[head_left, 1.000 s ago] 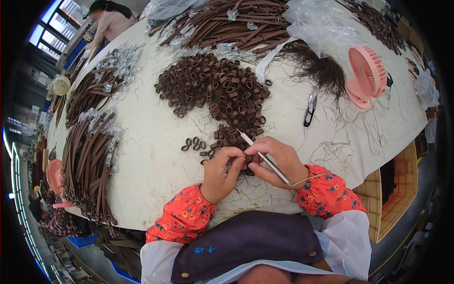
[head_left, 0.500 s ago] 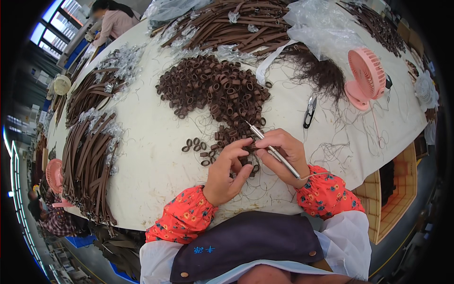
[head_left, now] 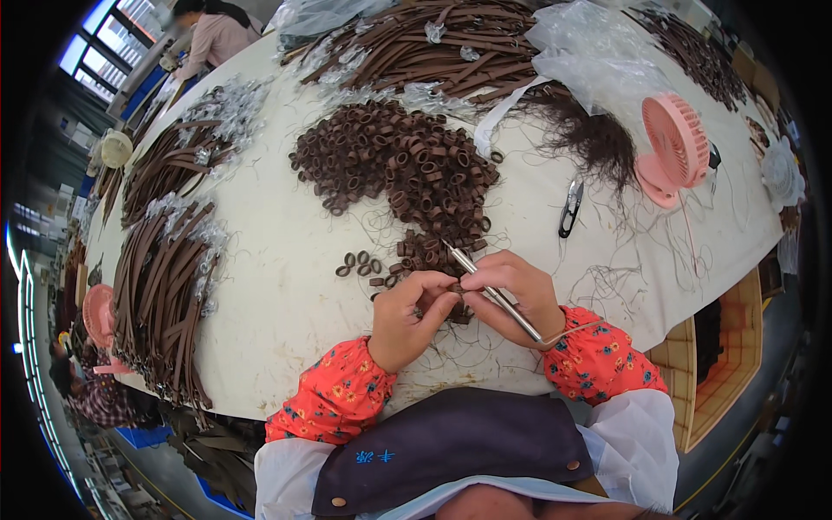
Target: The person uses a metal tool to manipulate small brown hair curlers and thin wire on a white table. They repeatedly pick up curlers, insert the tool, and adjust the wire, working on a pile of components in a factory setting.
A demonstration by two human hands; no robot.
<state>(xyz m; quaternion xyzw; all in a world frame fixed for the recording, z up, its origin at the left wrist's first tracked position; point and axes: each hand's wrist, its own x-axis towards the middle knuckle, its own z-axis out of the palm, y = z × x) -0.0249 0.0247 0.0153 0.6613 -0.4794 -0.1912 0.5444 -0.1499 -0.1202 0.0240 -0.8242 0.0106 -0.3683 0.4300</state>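
Note:
In my right hand (head_left: 520, 299) lies a silver pen-shaped tool (head_left: 496, 296) with a thin tip and a cord at its rear end. The tip points away from me over the near part of a heap of small brown loops (head_left: 425, 165). My left hand (head_left: 409, 316) is closed, thumb and fingertips pinching a small brown loop (head_left: 457, 289), mostly hidden by the fingers. Right-hand fingertips meet the left ones at this loop. Several loose loops (head_left: 362, 263) lie left of the heap's near end.
Bundles of brown straps (head_left: 160, 303) lie at the left, with more straps (head_left: 451, 52) at the back. Black-handled thread snips (head_left: 570, 208) and a pink fan (head_left: 672, 143) stand to the right, near dark loose threads (head_left: 598, 139). A wooden box (head_left: 728, 364) is beside the table. Another person (head_left: 212, 39) works far left.
My left hand's fingers have closed together and moved in to meet the right fingertips at a brown loop. The tool's tip has shifted slightly left and nearer me.

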